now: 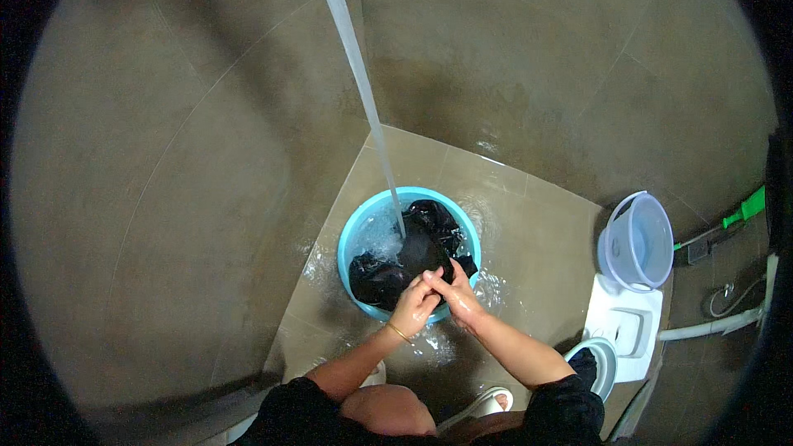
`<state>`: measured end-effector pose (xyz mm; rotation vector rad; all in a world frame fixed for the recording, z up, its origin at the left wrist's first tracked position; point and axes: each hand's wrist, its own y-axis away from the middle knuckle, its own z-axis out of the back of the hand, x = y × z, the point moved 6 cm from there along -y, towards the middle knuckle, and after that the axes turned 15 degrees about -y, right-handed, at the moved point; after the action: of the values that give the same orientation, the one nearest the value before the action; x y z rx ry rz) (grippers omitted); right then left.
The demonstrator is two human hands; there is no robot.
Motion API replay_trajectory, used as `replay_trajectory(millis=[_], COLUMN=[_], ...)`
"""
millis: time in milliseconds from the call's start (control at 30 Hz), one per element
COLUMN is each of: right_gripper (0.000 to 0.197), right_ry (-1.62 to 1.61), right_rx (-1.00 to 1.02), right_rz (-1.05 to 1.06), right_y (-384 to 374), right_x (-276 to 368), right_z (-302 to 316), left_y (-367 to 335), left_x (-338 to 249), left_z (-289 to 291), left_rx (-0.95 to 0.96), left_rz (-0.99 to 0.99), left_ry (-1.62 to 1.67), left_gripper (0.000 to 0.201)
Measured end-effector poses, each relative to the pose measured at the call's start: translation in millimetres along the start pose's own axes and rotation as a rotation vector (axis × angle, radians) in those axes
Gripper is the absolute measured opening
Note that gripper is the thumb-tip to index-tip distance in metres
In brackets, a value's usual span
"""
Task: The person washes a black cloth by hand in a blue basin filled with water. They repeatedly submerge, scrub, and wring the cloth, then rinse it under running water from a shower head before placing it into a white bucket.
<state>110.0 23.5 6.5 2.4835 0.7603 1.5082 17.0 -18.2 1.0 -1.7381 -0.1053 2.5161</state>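
Observation:
A light blue basin (344, 249) stands on the tiled floor, holding water and dark wet clothes (376, 282). From above, a stream of water (364, 87) falls onto a black cloth (423, 249) in the basin. My left hand (415, 302) closes on the near edge of this cloth. Close beside it, my right hand (458, 295) grips the cloth's right side, and the fingers of both hands meet. The cloth partly hides the fingertips. Whether it is a separate garment, I cannot tell.
To the right, a pale lilac bucket (648, 239) sits by a white squat toilet pan (625, 326). Nearer me is a small pale basin (607, 367) with dark cloth inside. A green handle (747, 208) and a white pipe (710, 329) are at the far right. Tiled walls meet behind the basin.

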Motion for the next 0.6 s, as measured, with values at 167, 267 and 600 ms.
replay_trajectory(millis=[167,267,600], right_gripper=[0.038,0.037,0.034], right_ry=[0.086,0.297,0.659], right_rx=[-0.052,-0.032,0.105], right_rz=[0.035,0.108,0.25], right_y=[-3,-1,21], right_x=[-16,-23,-12], right_z=[22,10,-2], left_y=[-35,-84,-132], left_x=[51,56,80], left_z=[35,105,72], left_rx=[0.461,0.096,0.504], left_rz=[0.382,0.165,-0.458], left_ry=[0.244,-0.614,-1.256], left_gripper=[0.021,0.039,0.043])
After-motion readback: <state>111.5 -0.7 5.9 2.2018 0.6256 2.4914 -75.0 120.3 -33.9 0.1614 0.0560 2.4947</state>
